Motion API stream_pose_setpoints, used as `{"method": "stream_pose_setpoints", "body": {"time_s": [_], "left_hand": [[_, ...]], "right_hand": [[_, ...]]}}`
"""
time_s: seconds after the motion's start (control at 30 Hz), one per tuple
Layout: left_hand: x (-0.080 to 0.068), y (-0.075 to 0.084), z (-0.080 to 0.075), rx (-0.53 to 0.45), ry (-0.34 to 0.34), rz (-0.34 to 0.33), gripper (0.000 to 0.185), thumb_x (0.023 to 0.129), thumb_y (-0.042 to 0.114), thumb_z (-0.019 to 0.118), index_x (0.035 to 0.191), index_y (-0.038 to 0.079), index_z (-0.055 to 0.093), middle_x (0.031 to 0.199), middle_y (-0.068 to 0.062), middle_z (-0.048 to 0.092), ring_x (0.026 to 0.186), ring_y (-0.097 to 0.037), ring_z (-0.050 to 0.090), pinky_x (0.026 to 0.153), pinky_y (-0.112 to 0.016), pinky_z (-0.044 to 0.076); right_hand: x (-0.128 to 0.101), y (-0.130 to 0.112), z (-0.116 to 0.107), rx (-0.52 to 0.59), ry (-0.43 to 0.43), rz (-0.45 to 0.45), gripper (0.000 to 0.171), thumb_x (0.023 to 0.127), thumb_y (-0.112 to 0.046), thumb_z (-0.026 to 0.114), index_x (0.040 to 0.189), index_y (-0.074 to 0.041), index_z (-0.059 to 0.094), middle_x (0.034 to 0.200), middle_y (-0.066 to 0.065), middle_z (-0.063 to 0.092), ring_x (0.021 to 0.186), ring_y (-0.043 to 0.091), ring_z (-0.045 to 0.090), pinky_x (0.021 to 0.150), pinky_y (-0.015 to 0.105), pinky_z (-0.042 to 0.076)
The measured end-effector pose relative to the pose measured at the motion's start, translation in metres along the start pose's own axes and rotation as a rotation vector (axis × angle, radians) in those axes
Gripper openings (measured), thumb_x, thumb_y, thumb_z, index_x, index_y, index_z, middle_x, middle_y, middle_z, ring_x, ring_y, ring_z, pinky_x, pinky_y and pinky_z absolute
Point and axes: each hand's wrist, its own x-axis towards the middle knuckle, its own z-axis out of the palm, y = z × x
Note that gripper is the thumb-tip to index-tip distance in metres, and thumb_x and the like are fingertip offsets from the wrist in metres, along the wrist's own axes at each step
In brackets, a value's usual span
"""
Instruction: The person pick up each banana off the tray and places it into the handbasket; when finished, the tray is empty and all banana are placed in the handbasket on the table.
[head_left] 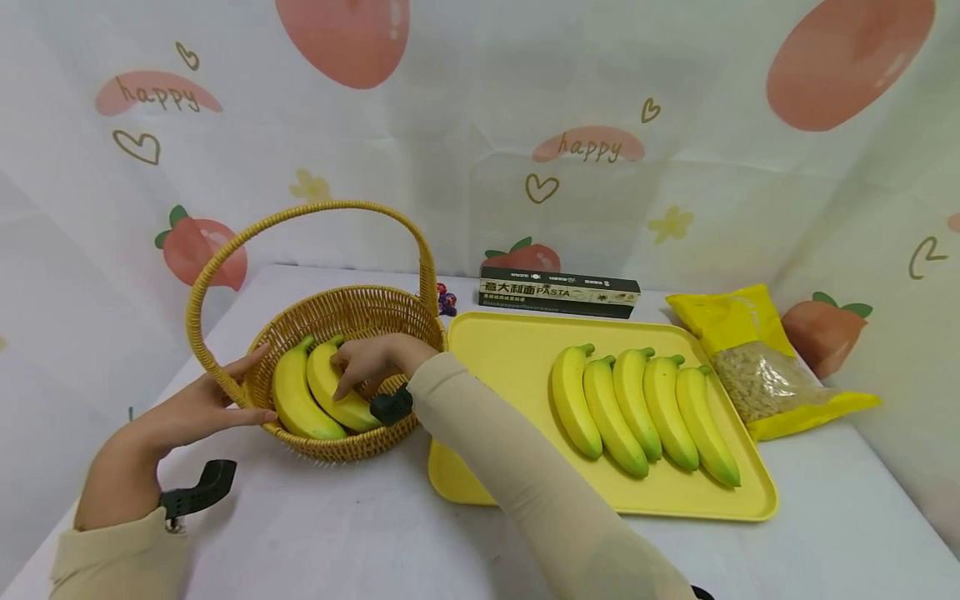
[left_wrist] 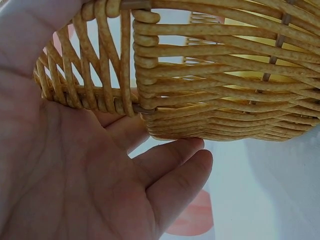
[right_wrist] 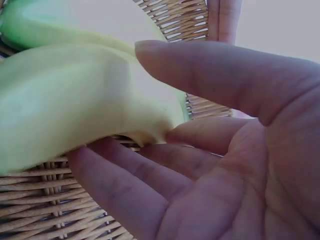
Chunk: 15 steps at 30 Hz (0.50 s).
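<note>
Banana [head_left: 341, 392] lies inside the wicker basket [head_left: 352, 312], directly under the right hand [head_left: 372, 360]. Fingers of that hand are curled down over its upper side. Right wrist view: thumb [right_wrist: 220, 75] sits on top of the fruit, the other fingers [right_wrist: 125, 185] pass beneath its end, so the hand grips it loosely rather than clamping. A second banana [head_left: 296, 400] lies just beside the first, on the side toward the left hand [head_left: 197, 406], the two touching along their length.

Left hand rests against the outside of the basket; fingers fairly straight, thumb up at the rim. Left wrist view shows the palm and fingers [left_wrist: 170, 165] laid under and against the woven wall [left_wrist: 215, 85], not closed round it.

Only the head view shows the whole layout: a yellow tray [head_left: 517, 350] just beyond the right forearm, touching the basket, with five bananas [head_left: 645, 412] in a row on it. Farther from the hands, a dark pasta box [head_left: 558, 292] and a yellow bag [head_left: 757, 358] of pale pieces stand on the white surface [head_left: 322, 517].

Wrist views are too close to show either basket or fruit entire. A small coloured object [head_left: 446, 298] behind the basket is mostly hidden; identity unclear. The basket's handle [head_left: 300, 218] arches above both hands.
</note>
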Motion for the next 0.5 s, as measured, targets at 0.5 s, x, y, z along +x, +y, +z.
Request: {"method": "stream_pose_setpoints", "body": {"time_s": [0.5], "left_hand": [[-0.0012,-0.0009,-0.0005,0.005,0.005,0.007,0.094,0.086,0.022,0.067,0.150,0.014,-0.001,0.149,-0.033,0.014,0.126,-0.051,0.030,0.095,-0.065,0.037]], "right_hand": [[-0.0047,-0.0005,0.0006,0.074,0.010,0.012,0.056,0.091,-0.010,0.057,0.142,-0.006,0.033,0.137,0.002,0.039,0.111,0.009,0.048,0.082,0.027,0.053]]}}
